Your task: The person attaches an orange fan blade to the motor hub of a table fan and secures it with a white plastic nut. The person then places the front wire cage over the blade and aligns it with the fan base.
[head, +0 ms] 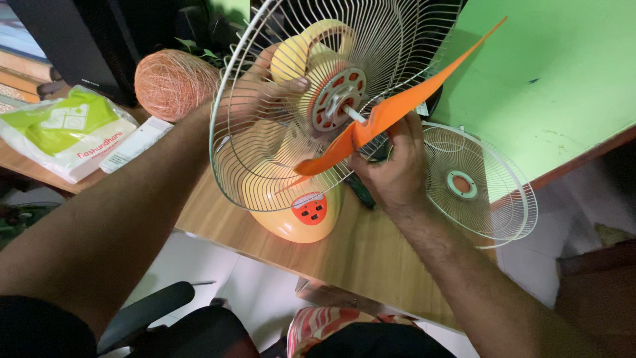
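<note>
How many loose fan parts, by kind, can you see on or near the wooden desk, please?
White wire fan guards: 2 (rear guard on the yellow fan, front guard lying flat)
Orange plastic blade: 1
Total: 3

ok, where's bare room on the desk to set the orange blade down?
Bare wood lies along the near desk edge, between the yellow fan base and the loose front grille. Crowded at left: plastic bag, white box, twine ball.
</note>
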